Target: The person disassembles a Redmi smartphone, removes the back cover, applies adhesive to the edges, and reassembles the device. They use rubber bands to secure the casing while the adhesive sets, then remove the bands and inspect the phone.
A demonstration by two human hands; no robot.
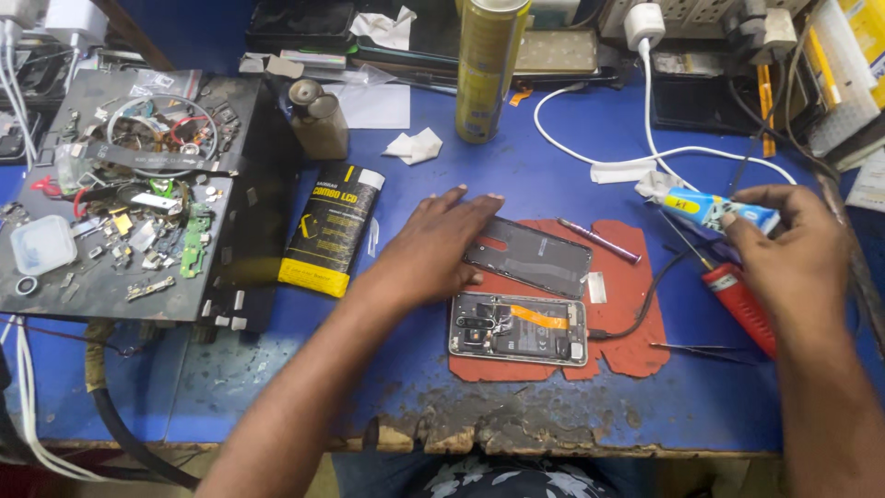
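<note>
Now the glue tube (714,210) sits pinched between right-hand fingers (749,224).

head view, steeply downward, close above workbench (572,406)

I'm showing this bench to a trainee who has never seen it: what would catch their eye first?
Probably the opened phone with its insides bared, lying on the red mat at the middle of the blue table. The left hand rests on the dark back cover just behind it, while the right hand holds a small blue tube. At far left, a black tray is heaped with small parts.
</note>
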